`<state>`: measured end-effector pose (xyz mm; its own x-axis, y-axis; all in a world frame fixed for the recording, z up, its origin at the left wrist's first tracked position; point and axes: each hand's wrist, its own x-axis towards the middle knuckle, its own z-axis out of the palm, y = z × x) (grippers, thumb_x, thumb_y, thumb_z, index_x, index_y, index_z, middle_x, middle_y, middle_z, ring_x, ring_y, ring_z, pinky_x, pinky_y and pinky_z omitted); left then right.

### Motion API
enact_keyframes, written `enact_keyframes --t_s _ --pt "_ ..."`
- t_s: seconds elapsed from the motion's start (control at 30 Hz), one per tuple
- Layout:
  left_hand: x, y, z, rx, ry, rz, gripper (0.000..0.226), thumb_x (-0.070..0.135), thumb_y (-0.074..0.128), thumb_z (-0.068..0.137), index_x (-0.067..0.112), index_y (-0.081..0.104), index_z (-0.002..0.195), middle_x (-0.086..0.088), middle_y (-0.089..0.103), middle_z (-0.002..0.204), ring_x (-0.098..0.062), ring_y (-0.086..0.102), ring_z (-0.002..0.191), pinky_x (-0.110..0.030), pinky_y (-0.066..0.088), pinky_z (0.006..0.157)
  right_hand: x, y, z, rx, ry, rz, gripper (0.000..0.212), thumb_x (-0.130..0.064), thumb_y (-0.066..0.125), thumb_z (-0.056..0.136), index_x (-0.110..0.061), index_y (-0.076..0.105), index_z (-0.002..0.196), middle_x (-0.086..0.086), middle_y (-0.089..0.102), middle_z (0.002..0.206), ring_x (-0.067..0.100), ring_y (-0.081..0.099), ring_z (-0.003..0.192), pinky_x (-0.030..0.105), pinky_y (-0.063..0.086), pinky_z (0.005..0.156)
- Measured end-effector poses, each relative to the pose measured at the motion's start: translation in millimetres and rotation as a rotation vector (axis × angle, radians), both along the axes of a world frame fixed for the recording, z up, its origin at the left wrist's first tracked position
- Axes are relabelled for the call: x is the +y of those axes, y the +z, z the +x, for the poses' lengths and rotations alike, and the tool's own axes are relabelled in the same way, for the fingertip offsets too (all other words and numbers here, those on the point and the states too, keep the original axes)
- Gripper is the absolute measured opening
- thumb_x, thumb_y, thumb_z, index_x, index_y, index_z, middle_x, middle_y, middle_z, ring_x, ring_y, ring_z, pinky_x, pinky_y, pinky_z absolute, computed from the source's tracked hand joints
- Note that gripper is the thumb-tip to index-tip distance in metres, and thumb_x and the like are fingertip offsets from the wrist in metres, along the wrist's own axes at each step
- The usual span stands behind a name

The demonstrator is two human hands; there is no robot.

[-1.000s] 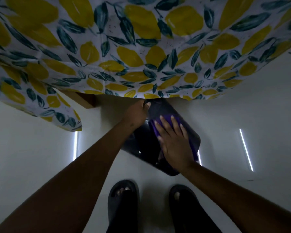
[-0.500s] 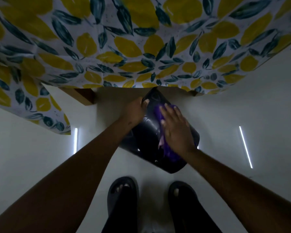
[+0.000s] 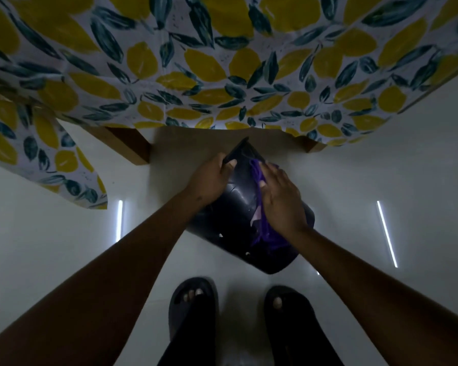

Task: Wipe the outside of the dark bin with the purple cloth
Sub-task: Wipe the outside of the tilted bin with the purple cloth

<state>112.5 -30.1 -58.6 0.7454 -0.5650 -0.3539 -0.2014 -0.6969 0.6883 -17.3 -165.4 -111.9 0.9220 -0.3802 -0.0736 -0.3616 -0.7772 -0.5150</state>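
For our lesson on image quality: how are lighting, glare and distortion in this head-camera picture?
Head view: dim overall, light strips glare on the glossy floor, faint highlights streak the dark bin, and the wide-angle lens seems to bow the tablecloth edge.

We seem to be in a home: a lemon-print tablecloth (image 3: 222, 75) drapes a wooden desk (image 3: 128, 146), the white floor (image 3: 50, 220) shines, and we wear dark slippers (image 3: 193, 302).

one dark glossy plastic bin (image 3: 236, 207), dead centre. one crumpled purple cloth (image 3: 258, 175). two hands: my left hand (image 3: 209, 180) and my right hand (image 3: 280, 204). two black slide sandals (image 3: 193, 305) at six o'clock. one lemon-printed fabric tablecloth (image 3: 222, 62) at twelve. two brown wooden table legs (image 3: 127, 143). two long white light streaks (image 3: 119, 220), at nine and three o'clock.
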Motion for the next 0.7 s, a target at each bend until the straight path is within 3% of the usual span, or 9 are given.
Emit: enact_keyframes --t_s 0.07,0.13,0.23,0.33,0.47,0.57,0.63,0.7 --pt "16 0 -11 -0.008 0.005 -0.045 0.026 0.036 0.042 0.098 0.011 0.049 0.102 -0.012 0.063 0.094 -0.030 0.061 0.089 -0.032 0.042 0.071 -15 -1 10 -0.007 -0.092 0.147 0.048 -0.032 0.028 0.102 -0.015 0.040 0.145 0.009 0.045 0.147 0.026 0.043 0.133 0.035 0.034 0.109" --pt "26 -3 -15 0.003 0.026 -0.043 0.030 0.038 0.042 0.098 0.011 0.050 0.107 -0.013 0.066 0.096 -0.031 0.063 0.086 -0.038 0.050 0.074 -16 -3 5 0.026 -0.142 0.192 0.047 -0.031 0.030 0.102 -0.016 0.038 0.146 0.008 0.044 0.148 0.026 0.041 0.135 0.035 0.032 0.111" --pt "23 -9 -9 -0.009 0.043 -0.027 0.028 0.037 0.043 0.097 0.011 0.051 0.103 -0.016 0.066 0.096 -0.034 0.062 0.088 -0.040 0.050 0.076 17 -2 -31 0.064 0.040 -0.173 0.055 -0.036 0.030 0.098 -0.023 0.023 0.152 0.003 0.029 0.157 0.030 0.025 0.144 0.047 0.027 0.115" --pt "17 -12 -6 -0.038 0.028 -0.030 0.026 0.034 0.043 0.098 0.009 0.050 0.099 -0.016 0.064 0.093 -0.033 0.060 0.087 -0.033 0.041 0.070 37 -4 -59 0.091 0.287 -0.322 0.079 -0.039 0.055 0.089 -0.026 0.012 0.153 0.003 0.018 0.161 0.034 0.015 0.147 0.054 0.026 0.114" --pt "15 -8 -6 -0.025 0.022 -0.044 0.023 0.033 0.043 0.098 0.011 0.050 0.099 -0.008 0.060 0.088 -0.025 0.058 0.082 -0.029 0.037 0.069 13 1 -19 0.043 0.163 -0.194 0.053 -0.037 0.022 0.100 -0.024 0.022 0.152 0.002 0.024 0.159 0.027 0.019 0.147 0.044 0.023 0.114" --pt "15 -8 -8 -0.027 0.027 -0.052 0.029 0.034 0.042 0.099 0.009 0.052 0.110 -0.010 0.064 0.098 -0.022 0.057 0.085 -0.028 0.039 0.072 -12 -5 12 0.006 -0.076 0.099 0.049 -0.032 0.029 0.102 -0.014 0.036 0.147 0.010 0.041 0.150 0.028 0.038 0.137 0.039 0.032 0.111" --pt "14 -11 -7 -0.009 0.035 -0.043 0.031 0.036 0.041 0.098 0.011 0.052 0.113 -0.013 0.066 0.100 -0.029 0.062 0.090 -0.029 0.040 0.072 -12 -9 1 0.031 -0.119 0.083 0.049 -0.030 0.029 0.102 -0.014 0.035 0.148 0.009 0.041 0.150 0.026 0.037 0.138 0.038 0.031 0.113" --pt "13 -14 -2 0.010 0.049 -0.022 0.032 0.036 0.041 0.098 0.011 0.052 0.115 -0.015 0.066 0.099 -0.034 0.063 0.092 -0.030 0.041 0.073 9 -8 -27 0.089 -0.011 -0.120 0.051 -0.033 0.024 0.101 -0.022 0.024 0.151 0.004 0.031 0.156 0.027 0.025 0.145 0.045 0.027 0.116"
